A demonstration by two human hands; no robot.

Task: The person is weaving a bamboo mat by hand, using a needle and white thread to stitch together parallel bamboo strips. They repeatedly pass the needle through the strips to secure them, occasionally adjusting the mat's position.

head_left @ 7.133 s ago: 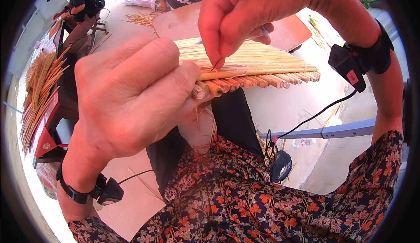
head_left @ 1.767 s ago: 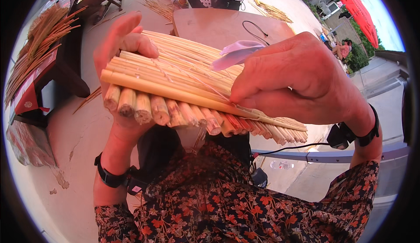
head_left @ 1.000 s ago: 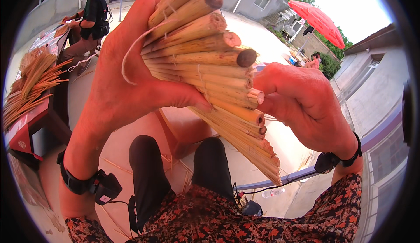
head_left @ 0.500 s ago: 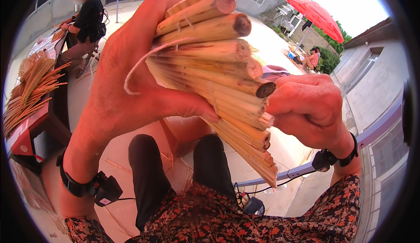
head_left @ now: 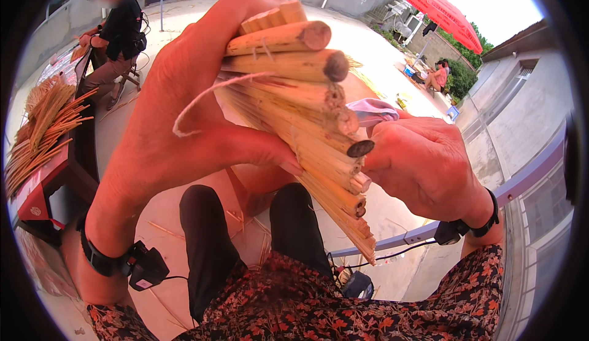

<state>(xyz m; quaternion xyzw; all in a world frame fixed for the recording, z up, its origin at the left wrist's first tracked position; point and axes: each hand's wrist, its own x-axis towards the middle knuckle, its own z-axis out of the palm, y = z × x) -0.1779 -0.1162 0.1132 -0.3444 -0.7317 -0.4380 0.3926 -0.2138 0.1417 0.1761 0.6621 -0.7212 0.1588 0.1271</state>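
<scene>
A row of pale reed stalks (head_left: 288,104), their cut ends facing right, is stitched together with white thread. My left hand (head_left: 178,120) is closed around it, the thumb pressed along the near side. One loose thread end (head_left: 202,98) curls over that hand. At the right, by the cut ends, my right hand (head_left: 423,166) is closed with curled fingers. What it pinches is hidden behind the stalks and knuckles. A pale lilac, cloth-like piece (head_left: 374,111) shows just beyond its fingers. Both wrists wear black straps with small devices.
At the left, a heap of loose reeds (head_left: 46,126) lies by a dark red box (head_left: 46,197). A person in black (head_left: 121,31) sits beyond it. A lilac-grey metal bar (head_left: 527,175) runs behind my right wrist. A red umbrella (head_left: 442,15) stands far right.
The stalks' cut ends have shifted a little left and, at the top, downward. My right hand has moved left with them, and more of the lilac piece shows. Both hands stay closed.
</scene>
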